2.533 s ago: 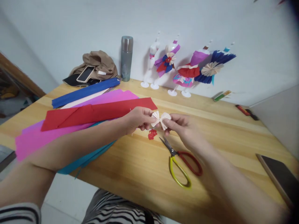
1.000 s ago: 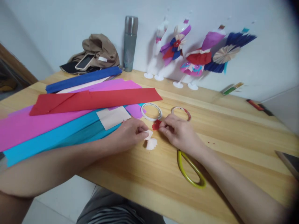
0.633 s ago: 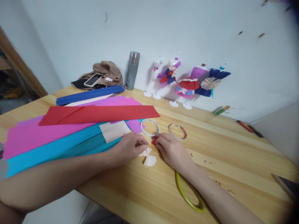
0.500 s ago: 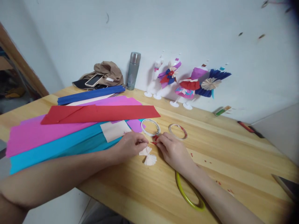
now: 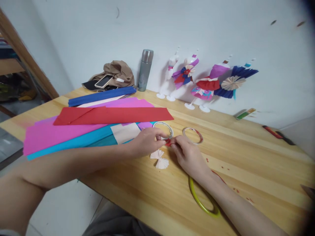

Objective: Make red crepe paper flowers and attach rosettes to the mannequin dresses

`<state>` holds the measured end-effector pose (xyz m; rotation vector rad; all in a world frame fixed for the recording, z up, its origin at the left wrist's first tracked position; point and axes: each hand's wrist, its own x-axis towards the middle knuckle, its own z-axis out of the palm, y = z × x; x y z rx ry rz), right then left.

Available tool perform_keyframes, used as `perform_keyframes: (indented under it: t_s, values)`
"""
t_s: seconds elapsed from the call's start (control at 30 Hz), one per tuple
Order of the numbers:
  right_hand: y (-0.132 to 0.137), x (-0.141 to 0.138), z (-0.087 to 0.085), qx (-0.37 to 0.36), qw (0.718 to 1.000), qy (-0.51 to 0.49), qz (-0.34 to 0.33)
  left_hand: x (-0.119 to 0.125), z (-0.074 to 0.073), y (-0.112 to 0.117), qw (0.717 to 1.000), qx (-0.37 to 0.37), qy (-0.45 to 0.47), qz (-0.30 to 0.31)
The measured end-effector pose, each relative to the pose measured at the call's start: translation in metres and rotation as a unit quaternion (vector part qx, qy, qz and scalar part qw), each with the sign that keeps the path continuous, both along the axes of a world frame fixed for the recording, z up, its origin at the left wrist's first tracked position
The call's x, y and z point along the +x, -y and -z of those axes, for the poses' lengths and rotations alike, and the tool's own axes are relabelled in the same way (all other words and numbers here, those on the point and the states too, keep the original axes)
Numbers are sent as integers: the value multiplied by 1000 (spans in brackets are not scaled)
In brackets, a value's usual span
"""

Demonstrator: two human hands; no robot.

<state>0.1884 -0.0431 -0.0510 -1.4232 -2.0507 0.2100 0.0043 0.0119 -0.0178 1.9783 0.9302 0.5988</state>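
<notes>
Red paper (image 5: 168,142) is in from the counter's (image 5: 137,183) near edge. At its left, the left hand (image 5: 149,141) curls its fingers, grip unclear; a pale bow (image 5: 161,163) lies nearer that edge; the right hand's (image 5: 189,154) fingers pinch the paper.

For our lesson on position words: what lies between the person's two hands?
A small red paper piece lies between the left hand and right hand, as the head view shows.

Count 4 white-based figures (image 5: 209,85), 2 tape rings (image 5: 172,131), 1 cream bow (image 5: 161,163), 1 held red piece (image 5: 168,143), 1 red sheet (image 5: 118,115), 1 blue strip (image 5: 102,96), 1 cream square (image 5: 126,133), 1 flask (image 5: 145,72), 1 phone (image 5: 104,81), 1 yellow handle (image 5: 195,197).
</notes>
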Motion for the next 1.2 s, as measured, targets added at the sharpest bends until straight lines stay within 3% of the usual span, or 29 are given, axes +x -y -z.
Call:
perform_keyframes:
  t_s: [0.1, 0.23, 0.43, 0.6, 0.77, 0.9, 1.2]
  values:
    - [1, 0, -4, -6, 999, -37, 2, 8, -5, -4, 996, 82, -29, 34]
    - [4, -2, -10, -36, 995, -94, 19, 13, 0, -7, 995, 95, -14, 26]
    - [4, -5, -9, -125, 965, -229, 10, 7, 6, -7, 998, -15, 57, 26]
    - [4, -6, -12, -230, 904, -360, 15, 1, -3, -8, 991, -109, 68, 20]
    - [6, -11, -16, -277, 852, -443, 27, -5, -8, -8, 990, -131, 45, 26]
    - [7, -14, -19, -292, 840, -456, 27, -4, -4, -9, 984, -165, 56, 39]
    - [9, -12, -23, -284, 842, -458, 18, -1, -2, -7, 966, -236, 100, 36]
